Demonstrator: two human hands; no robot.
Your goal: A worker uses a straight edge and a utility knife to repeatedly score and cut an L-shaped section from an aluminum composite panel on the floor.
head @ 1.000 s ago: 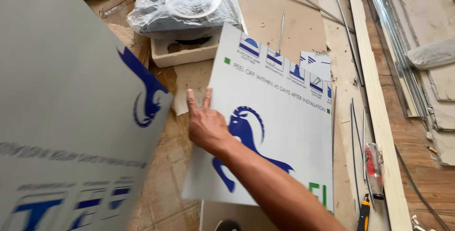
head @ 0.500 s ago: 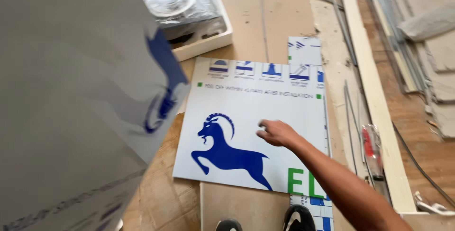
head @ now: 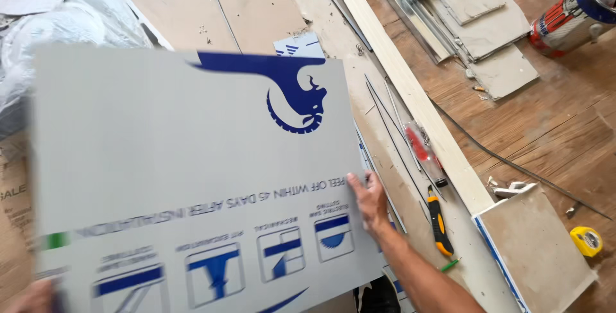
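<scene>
Right hand [head: 368, 199] grips the grey blue-printed panel's [head: 192, 165] right edge; left hand [head: 29, 297] grasp unclear.

A single head-worn camera looks steeply down, close over a large grey printed panel [head: 192, 178] that fills the left and centre of the view. The right hand [head: 369, 200] grips its edge; beyond those fingers lies the wooden floor [head: 552, 127].

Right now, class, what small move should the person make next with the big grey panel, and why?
Probably lower the grey panel flat. The right hand grips its right edge, the left hand its lower-left corner, and it hangs tilted above the littered wooden floor.
</scene>
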